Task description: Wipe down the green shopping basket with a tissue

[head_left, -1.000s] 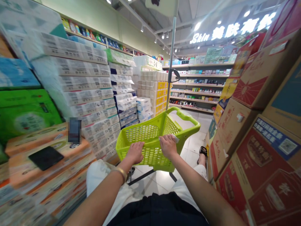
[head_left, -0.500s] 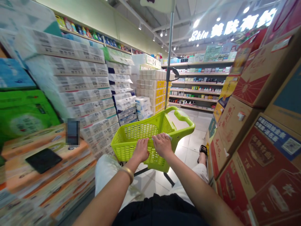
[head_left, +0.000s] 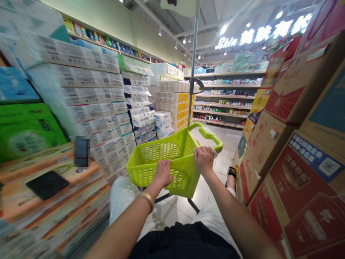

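A lime-green plastic shopping basket on a wheeled frame stands in the aisle in front of me. My left hand grips its near rim, fingers curled over the edge. My right hand is closed on the right rim near the green handle, and something small and white shows under its fingers. Nothing shows inside the basket. A gold bangle sits on my left wrist.
Stacked tissue packs line the left side, with a black phone-like object lying on an orange stack. Cardboard boxes wall the right. A metal pole rises behind the basket. Shelves stand ahead across a tiled floor.
My right hand has slid from the near rim beside my left hand to the basket's right rim near the handle. The basket has turned slightly.
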`<state>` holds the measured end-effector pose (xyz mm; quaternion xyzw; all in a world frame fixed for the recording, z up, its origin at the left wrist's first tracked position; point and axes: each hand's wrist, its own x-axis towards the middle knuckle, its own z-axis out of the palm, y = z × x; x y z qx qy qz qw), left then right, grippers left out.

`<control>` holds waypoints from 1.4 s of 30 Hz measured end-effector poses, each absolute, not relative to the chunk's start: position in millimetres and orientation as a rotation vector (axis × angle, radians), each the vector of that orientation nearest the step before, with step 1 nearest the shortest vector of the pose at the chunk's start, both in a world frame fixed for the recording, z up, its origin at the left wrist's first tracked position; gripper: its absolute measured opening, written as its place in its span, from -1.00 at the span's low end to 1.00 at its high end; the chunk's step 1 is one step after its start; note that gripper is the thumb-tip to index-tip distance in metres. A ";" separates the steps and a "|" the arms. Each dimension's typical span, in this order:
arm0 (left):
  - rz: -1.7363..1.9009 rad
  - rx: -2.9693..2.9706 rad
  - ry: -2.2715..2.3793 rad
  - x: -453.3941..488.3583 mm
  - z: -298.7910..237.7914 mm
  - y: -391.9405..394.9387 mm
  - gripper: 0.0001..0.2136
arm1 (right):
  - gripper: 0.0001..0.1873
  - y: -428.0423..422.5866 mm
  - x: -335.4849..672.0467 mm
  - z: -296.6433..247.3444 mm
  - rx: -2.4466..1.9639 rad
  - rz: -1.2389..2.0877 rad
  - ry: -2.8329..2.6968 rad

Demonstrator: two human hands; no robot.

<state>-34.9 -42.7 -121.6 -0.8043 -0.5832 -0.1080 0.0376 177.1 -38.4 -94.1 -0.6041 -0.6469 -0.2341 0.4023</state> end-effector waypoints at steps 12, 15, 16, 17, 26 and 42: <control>-0.265 -2.562 -1.747 -20.6 -106.9 -32.7 -0.51 | -0.80 -43.1 129.6 -112.4 -1.312 -0.590 -2.047; -0.298 -2.557 -1.754 -21.8 -114.4 -35.5 -0.50 | -0.79 -43.1 169.0 -100.0 -1.371 -0.662 -1.959; -0.304 -2.560 -1.755 -21.6 -116.1 -35.6 -0.50 | -0.78 -43.1 183.3 -95.3 -1.393 -0.682 -1.923; -0.307 -2.565 -1.754 -21.1 -117.3 -35.4 -0.49 | -0.78 -43.1 197.3 -90.7 -1.420 -0.700 -1.876; -0.323 -2.566 -1.754 -16.4 -123.3 -36.8 -0.46 | -0.76 -35.7 233.3 -80.6 -1.520 -0.710 -1.513; -0.326 -2.519 -1.800 -30.9 -123.9 -46.3 -0.49 | -0.79 -53.7 147.9 -106.7 -1.302 -0.615 -1.970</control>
